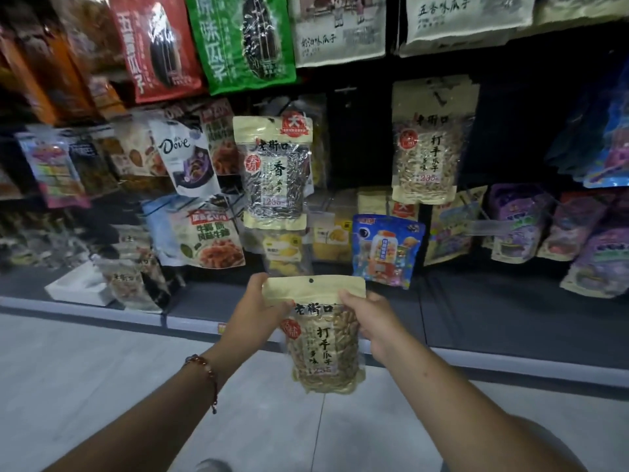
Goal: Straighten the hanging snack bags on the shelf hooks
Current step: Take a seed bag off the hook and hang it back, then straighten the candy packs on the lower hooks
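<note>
— What's she holding there?

— A pale seed bag point(323, 338), upright, off its hook, in front of the shelf point(510, 321), low and near us. The left hand point(253, 313) pinches its top left corner, the right hand point(372, 321) grips the right edge, fingers curled round it.

— And its match?

— A same-looking bag point(425, 148) hangs farther back, up to the right, beside a dark seed bag point(275, 172).

Probably shop: hook-hung snack bags point(277, 172)

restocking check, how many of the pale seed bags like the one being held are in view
2: one pale seed bag held off the shelf by the left hand and right hand, one hanging bag at upper right. More may hang hidden behind it.
</note>
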`<state>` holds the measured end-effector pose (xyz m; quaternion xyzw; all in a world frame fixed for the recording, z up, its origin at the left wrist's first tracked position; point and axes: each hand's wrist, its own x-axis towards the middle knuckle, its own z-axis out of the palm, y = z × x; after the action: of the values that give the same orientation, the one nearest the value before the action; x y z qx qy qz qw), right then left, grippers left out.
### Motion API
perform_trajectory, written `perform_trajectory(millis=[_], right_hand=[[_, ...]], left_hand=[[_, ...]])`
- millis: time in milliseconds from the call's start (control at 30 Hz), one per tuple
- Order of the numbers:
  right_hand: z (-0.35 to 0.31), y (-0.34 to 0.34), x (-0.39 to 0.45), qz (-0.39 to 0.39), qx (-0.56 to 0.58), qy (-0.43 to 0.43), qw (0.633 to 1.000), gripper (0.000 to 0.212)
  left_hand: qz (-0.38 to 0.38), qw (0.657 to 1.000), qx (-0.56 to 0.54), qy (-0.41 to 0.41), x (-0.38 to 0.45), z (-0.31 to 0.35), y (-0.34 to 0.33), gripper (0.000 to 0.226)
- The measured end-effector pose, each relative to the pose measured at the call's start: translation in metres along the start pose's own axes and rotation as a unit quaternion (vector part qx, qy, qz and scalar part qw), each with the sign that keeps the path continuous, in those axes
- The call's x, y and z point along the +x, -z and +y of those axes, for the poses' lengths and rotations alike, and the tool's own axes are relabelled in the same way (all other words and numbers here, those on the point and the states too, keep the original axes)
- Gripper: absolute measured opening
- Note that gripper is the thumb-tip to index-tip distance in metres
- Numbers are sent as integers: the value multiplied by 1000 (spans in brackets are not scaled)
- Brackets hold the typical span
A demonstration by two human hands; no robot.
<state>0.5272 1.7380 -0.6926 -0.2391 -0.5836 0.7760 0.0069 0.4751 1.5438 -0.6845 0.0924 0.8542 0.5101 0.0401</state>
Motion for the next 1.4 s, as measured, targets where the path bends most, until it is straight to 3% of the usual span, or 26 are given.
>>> perform_trajectory(millis=[100, 267, 367, 500, 767, 967, 1033, 1100, 1233, 1333, 1400], right_hand=[[1, 1, 14, 18, -16, 5, 1000, 12], [-6, 21, 52, 68, -36, 14, 997, 27], [-12, 37, 70, 78, -44, 25, 996, 20], [-16, 54, 92, 110, -40, 31, 993, 25], [-11, 54, 123, 132, -48, 20, 990, 18], [-20, 68, 140, 163, -152, 55, 973, 14], [-29, 76, 146, 198, -165, 90, 962, 13], [-36, 86, 155, 238, -198, 141, 940, 26], [-59, 96, 184, 257, -360, 246, 863, 55], [-83, 97, 212, 218, -479, 246, 814, 70], [-93, 97, 224, 203, -517, 214, 804, 62]], left_hand=[[2, 999, -45, -4, 17, -4, -6, 35], [-32, 993, 96, -55, 51, 11, -12, 28], [-65, 983, 140, -98, 71, 26, -28, 26], [-127, 947, 233, -183, 97, 38, -60, 17], [-109, 942, 257, -185, 135, 28, -99, 15], [-94, 928, 296, -205, 148, 29, -118, 24], [-95, 925, 304, -209, 151, 30, -123, 24], [-97, 924, 305, -211, 153, 32, -126, 25], [-76, 926, 305, -208, 157, 31, -126, 23], [-73, 924, 306, -216, 161, 28, -125, 22], [-73, 923, 308, -218, 162, 26, -124, 22]])
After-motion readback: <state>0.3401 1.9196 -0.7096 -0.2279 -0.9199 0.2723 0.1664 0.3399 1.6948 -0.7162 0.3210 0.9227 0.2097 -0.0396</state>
